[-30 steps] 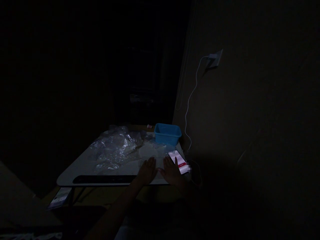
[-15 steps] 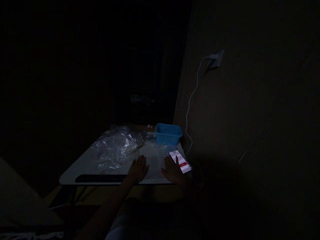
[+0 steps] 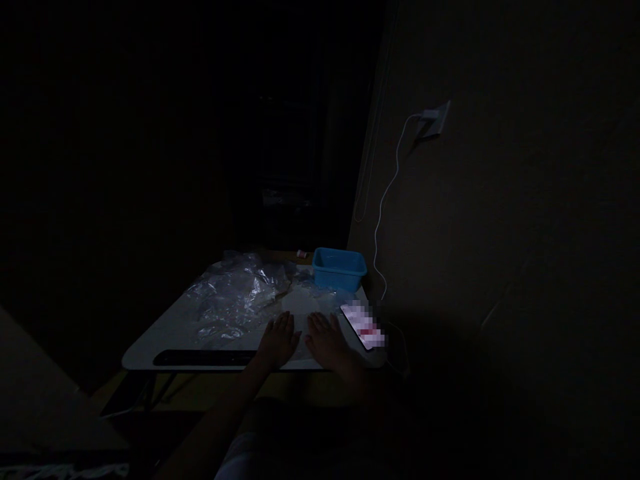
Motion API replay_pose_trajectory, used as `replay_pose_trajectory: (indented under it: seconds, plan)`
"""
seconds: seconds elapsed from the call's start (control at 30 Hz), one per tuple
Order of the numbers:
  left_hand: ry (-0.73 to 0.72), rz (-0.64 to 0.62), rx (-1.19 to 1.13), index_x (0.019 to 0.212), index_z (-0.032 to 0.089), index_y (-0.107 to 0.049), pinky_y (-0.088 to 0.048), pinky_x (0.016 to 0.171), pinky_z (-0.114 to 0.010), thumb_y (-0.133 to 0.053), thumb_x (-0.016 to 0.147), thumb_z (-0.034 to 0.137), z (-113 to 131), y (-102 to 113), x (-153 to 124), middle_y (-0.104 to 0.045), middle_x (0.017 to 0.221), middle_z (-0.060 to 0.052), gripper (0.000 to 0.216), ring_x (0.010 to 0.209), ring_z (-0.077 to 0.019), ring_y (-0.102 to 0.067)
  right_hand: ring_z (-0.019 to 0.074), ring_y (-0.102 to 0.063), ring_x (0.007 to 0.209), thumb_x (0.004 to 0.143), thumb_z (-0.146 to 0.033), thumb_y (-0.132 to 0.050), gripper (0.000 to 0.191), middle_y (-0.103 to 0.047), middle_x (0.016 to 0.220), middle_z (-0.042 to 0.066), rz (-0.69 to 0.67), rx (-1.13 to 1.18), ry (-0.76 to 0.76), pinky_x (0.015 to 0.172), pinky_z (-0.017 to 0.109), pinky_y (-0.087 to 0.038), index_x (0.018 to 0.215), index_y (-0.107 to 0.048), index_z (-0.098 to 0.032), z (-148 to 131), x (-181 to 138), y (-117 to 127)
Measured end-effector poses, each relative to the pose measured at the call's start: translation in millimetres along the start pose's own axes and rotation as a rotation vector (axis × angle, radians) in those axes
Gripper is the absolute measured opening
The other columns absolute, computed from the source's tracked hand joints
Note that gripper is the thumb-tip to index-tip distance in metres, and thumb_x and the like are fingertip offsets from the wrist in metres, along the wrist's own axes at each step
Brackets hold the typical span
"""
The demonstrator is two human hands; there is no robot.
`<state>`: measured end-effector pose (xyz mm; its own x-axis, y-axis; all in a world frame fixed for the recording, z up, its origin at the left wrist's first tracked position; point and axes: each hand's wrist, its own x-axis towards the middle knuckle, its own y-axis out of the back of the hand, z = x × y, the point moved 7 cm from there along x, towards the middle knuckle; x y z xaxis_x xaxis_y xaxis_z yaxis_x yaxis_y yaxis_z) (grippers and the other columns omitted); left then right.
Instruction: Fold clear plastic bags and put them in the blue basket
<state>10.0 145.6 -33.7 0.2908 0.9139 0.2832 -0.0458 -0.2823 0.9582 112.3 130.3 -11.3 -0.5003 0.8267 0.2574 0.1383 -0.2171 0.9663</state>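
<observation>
In dim light, my left hand lies flat near the front edge of a white table, fingers stretched forward. Close beside it on the right, my right hand rests palm down with its fingers out. What looks like a thin clear plastic sheet or bag lies under or between the hands; its outline is hard to make out. To the right of my right hand is a lit phone, its screen partly blurred. A crumpled heap of clear plastic spreads over the table's left half, beyond my left hand.
A blue plastic basin stands at the back right corner. Along the front left edge runs a long black strip. A white cable hangs from a wall socket down beside the table. A small pale item sits behind.
My right hand has moved left, away from the phone and nearer my left hand. The left hand stays almost where it was.
</observation>
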Motion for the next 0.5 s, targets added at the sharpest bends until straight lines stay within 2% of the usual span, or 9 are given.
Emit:
replay_pose_trajectory:
  seconds: [0.13, 0.5]
  plan:
    - [0.001, -0.007, -0.001, 0.124, 0.006, -0.038, -0.025, 0.096, -0.043, -0.022, 0.085, 0.037, 0, 0, 0, -0.035, 0.131, -0.017, 0.051, 0.123, -0.0256, -0.028, 0.0206, -0.018, 0.126, 0.087, -0.042, -0.016, 0.054, -0.030, 0.135, 0.011, -0.026, 0.014, -0.019, 0.101, 0.048, -0.005, 0.129, -0.030, -0.011, 1, -4, -13]
    - [-0.005, 0.002, 0.025, 0.123, 0.004, -0.038, -0.025, 0.097, -0.042, -0.021, 0.086, 0.037, 1, 0, 0, -0.035, 0.131, -0.018, 0.053, 0.122, -0.0255, -0.030, 0.0226, -0.024, 0.124, 0.087, -0.046, -0.018, 0.055, -0.035, 0.131, 0.013, 0.073, -0.077, -0.090, 0.100, 0.051, -0.004, 0.125, -0.037, -0.011, 55, -29, -7]
